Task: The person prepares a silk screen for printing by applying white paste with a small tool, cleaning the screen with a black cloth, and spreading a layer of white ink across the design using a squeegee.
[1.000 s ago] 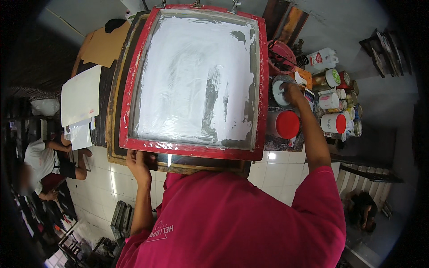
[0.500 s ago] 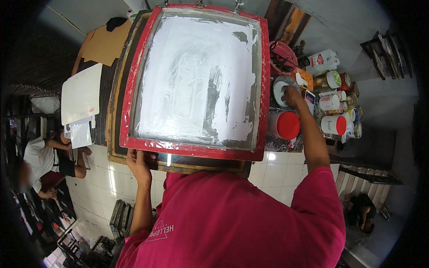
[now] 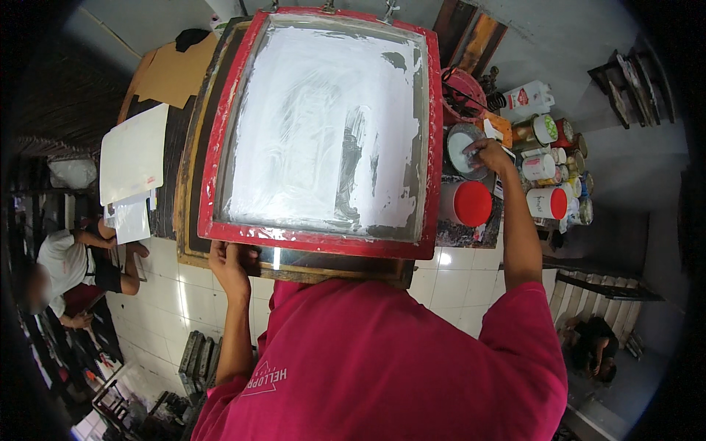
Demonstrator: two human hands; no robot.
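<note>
A red-rimmed printing screen [image 3: 323,248] with white paste smeared over its mesh [image 3: 294,140] lies before me, tilted above a dark board with a wooden edge [image 3: 193,259]. My left hand [image 3: 231,267] holds the near left edge of the screen's frame, fingers curled at its underside. At the right, my right hand [image 3: 491,155] is closed at a grey bowl [image 3: 459,137] with white stuff in it. Its fingers hide whatever they hold. Just nearer than the bowl stands a white tub with a red lid [image 3: 472,203].
Several jars [image 3: 539,167], a white jug [image 3: 526,101] and a red basin [image 3: 465,95] crowd the right side. Metal clamps [image 3: 329,6] hold the screen's far edge. Pale sheets [image 3: 134,154] lie at the left; one person [image 3: 66,264] sits beyond, another [image 3: 594,345] at far right.
My right hand has drawn back a little from the bowl's middle toward its right rim, uncovering more of the white stuff. My left hand stays at the frame.
</note>
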